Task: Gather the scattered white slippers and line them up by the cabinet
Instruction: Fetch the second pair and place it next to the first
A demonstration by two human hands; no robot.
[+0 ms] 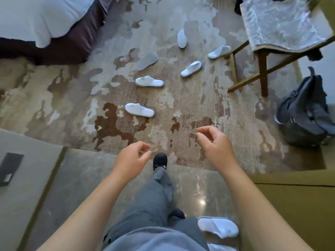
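White slippers (218, 226) sit lower right, seemingly placed; six (139, 110) remain scattered mid-frame on the rug (63, 98); left hand (132, 160) and right hand (215, 144) loosely open, empty

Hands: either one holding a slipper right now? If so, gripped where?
Nothing held. Left hand and right hand are both empty, fingers loosely curled, above the carpet; nearest slipper lies untouched.
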